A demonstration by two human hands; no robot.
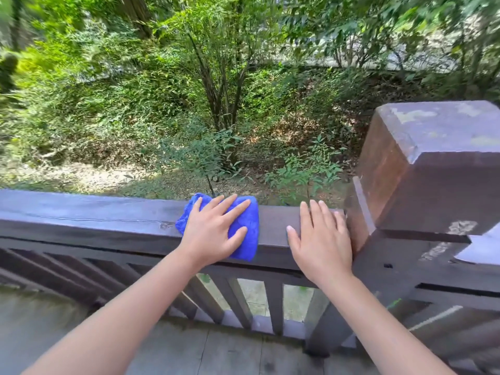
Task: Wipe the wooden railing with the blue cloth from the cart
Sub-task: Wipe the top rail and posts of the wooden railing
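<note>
The dark brown wooden railing runs across the view from the left edge to a thick square post. A folded blue cloth lies on the rail's top, draped over its near edge. My left hand presses flat on the cloth with fingers spread, covering most of it. My right hand rests flat and empty on the bare rail top, just right of the cloth and touching the post's side. The cart is out of view.
A square wooden post with a worn, blotchy top stands at the right end of the rail. Vertical balusters fill the space below. Grey deck planks lie underfoot. Beyond the railing the ground drops to shrubs and bamboo.
</note>
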